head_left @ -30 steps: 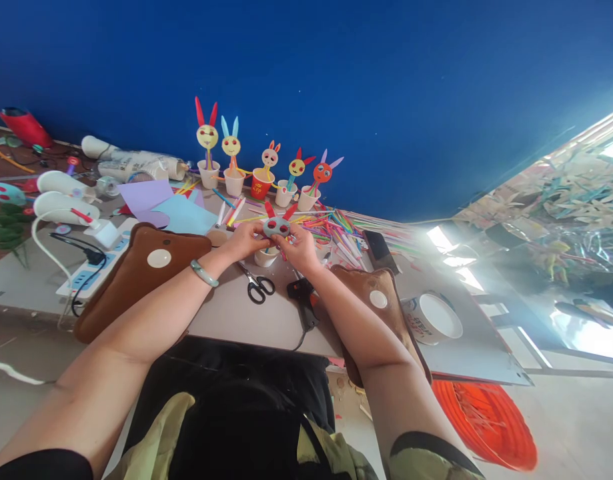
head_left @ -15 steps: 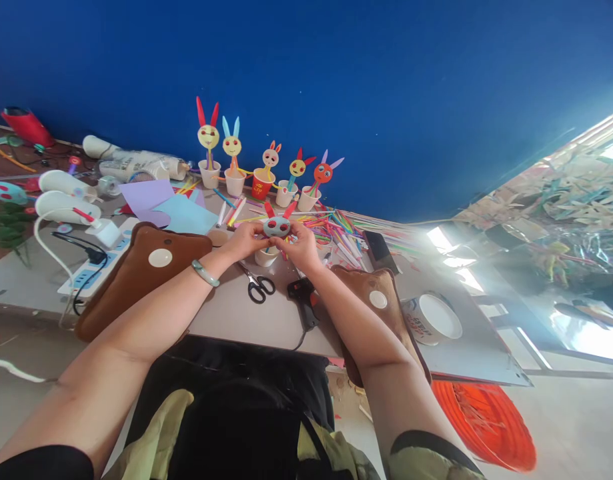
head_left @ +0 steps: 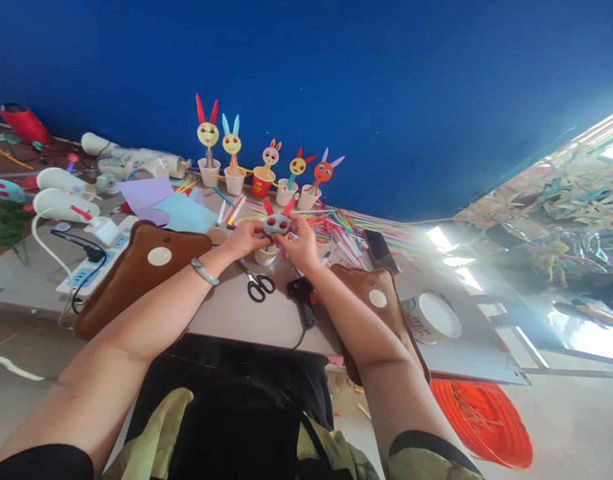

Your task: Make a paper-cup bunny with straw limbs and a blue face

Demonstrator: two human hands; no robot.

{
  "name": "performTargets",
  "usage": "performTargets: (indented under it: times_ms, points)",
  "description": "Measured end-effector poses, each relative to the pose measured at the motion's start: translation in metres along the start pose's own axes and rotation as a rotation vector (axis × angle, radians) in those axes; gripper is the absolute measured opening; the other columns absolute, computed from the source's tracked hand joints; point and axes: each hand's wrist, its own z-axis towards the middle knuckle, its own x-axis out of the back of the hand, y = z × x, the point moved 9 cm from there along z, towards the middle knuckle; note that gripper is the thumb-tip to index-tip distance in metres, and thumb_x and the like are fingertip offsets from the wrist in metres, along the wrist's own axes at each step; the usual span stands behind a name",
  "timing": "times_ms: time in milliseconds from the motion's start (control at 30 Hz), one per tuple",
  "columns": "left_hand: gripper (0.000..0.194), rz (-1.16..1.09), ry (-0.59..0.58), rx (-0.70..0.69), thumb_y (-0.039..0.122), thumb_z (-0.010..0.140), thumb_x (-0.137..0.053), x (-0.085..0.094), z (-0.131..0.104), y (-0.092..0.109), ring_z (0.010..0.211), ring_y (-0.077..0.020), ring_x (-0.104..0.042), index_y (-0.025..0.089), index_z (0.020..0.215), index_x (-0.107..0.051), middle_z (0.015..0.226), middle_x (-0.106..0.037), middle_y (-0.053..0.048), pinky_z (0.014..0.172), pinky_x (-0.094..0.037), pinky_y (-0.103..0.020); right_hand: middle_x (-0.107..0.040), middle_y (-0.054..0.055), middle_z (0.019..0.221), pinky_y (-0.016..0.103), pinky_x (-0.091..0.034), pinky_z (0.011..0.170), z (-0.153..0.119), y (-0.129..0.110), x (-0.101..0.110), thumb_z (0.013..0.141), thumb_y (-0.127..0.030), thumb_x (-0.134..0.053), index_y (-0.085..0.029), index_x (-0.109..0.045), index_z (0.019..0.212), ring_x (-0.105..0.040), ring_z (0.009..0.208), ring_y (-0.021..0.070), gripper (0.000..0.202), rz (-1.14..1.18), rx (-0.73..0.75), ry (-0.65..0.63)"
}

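Observation:
A pale blue-grey rabbit head (head_left: 276,225) with red ears and red eye patches is pinched between both hands, above a white paper cup (head_left: 266,255). My left hand (head_left: 246,240) grips its left edge, and my right hand (head_left: 302,241) grips the right edge. Black-handled scissors (head_left: 259,285) lie on the table just below the cup. Beside my right forearm rests a black glue gun (head_left: 303,303). Behind the hands, several rabbit figures stand in cups, among them a red cup (head_left: 263,185).
Brown cushions (head_left: 146,267) lie under both forearms. A power strip (head_left: 93,263) with cables is at left, near purple paper (head_left: 146,199). Coloured strips (head_left: 346,237), a phone (head_left: 381,251) and a large paper bucket (head_left: 439,317) are at right; an orange basket (head_left: 486,420) stands below.
The rabbit head and its ears have tilted slightly up between the fingers. Both hands keep their hold in nearly the same place, and the camera view has shifted a little.

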Motion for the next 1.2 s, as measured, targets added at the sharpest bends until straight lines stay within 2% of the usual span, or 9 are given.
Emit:
performTargets:
  times_ms: [233, 500, 667, 833, 1000, 1133, 1200]
  points:
    - [0.021, -0.002, -0.003, -0.023, 0.036, 0.072, -0.069, -0.001, 0.000, 0.001, 0.078, -0.0195, -0.061, 0.017, 0.079, -0.075, 0.077, -0.068, -0.001, 0.074, -0.046, -0.031, -0.076, 0.000, 0.085, 0.037, -0.054, 0.081, -0.001, -0.002, -0.002, 0.069, -0.026, -0.074, -0.023, -0.051, 0.119, -0.070, 0.077, 0.0211, 0.055, 0.010, 0.003, 0.000]
    - [0.024, -0.019, 0.006, -0.024, 0.036, 0.073, -0.070, -0.002, -0.001, 0.001, 0.077, -0.0178, -0.058, 0.016, 0.086, -0.075, 0.080, -0.068, -0.001, 0.072, -0.044, -0.029, -0.076, 0.001, 0.089, 0.038, -0.053, 0.084, -0.002, -0.004, -0.001, 0.070, -0.028, -0.075, -0.022, -0.052, 0.118, -0.071, 0.083, 0.0222, 0.054, 0.006, -0.001, -0.005]
    - [0.036, -0.067, 0.015, 0.004, 0.038, 0.068, -0.077, 0.001, -0.001, -0.002, 0.081, -0.0189, -0.060, 0.014, 0.094, -0.070, 0.086, -0.069, -0.003, 0.074, -0.047, -0.030, -0.078, 0.005, 0.096, 0.042, -0.054, 0.091, 0.005, -0.005, 0.004, 0.071, -0.041, -0.082, -0.022, -0.054, 0.121, -0.072, 0.090, 0.0237, 0.061, 0.060, 0.008, -0.100]
    - [0.053, -0.133, 0.011, 0.024, 0.042, 0.065, -0.082, 0.002, 0.000, -0.009, 0.091, -0.0218, -0.065, 0.013, 0.105, -0.063, 0.099, -0.070, -0.008, 0.082, -0.051, -0.033, -0.079, 0.007, 0.097, 0.042, -0.058, 0.088, 0.016, 0.003, 0.027, 0.075, -0.058, -0.079, -0.023, -0.055, 0.118, -0.074, 0.095, 0.0240, 0.060, 0.246, -0.092, -0.044]
    - [0.061, -0.179, -0.073, 0.007, 0.044, 0.065, -0.084, 0.002, 0.000, 0.000, 0.104, -0.0258, -0.067, 0.014, 0.113, -0.062, 0.111, -0.072, -0.012, 0.091, -0.052, -0.037, -0.079, 0.006, 0.095, 0.041, -0.060, 0.087, 0.017, 0.013, 0.029, 0.072, -0.065, -0.079, -0.022, -0.060, 0.109, -0.075, 0.094, 0.0232, 0.060, 0.303, -0.164, -0.083]
    - [0.077, -0.282, -0.279, 0.013, 0.041, 0.064, -0.086, 0.003, -0.006, 0.013, 0.123, -0.0291, -0.063, 0.018, 0.132, -0.058, 0.129, -0.067, -0.014, 0.102, -0.049, -0.039, -0.079, 0.006, 0.092, 0.041, -0.060, 0.087, 0.016, 0.017, 0.024, 0.069, -0.070, -0.078, -0.021, -0.063, 0.105, -0.075, 0.092, 0.0236, 0.062, 0.304, -0.184, -0.106]
    - [0.086, -0.340, -0.345, 0.061, 0.043, 0.063, -0.088, 0.010, -0.010, 0.012, 0.127, -0.0304, -0.061, 0.022, 0.140, -0.054, 0.133, -0.066, -0.013, 0.102, -0.050, -0.039, -0.078, 0.006, 0.090, 0.041, -0.060, 0.086, 0.016, 0.018, 0.025, 0.068, -0.072, -0.077, -0.021, -0.063, 0.102, -0.075, 0.089, 0.0230, 0.063, 0.308, -0.183, -0.079]
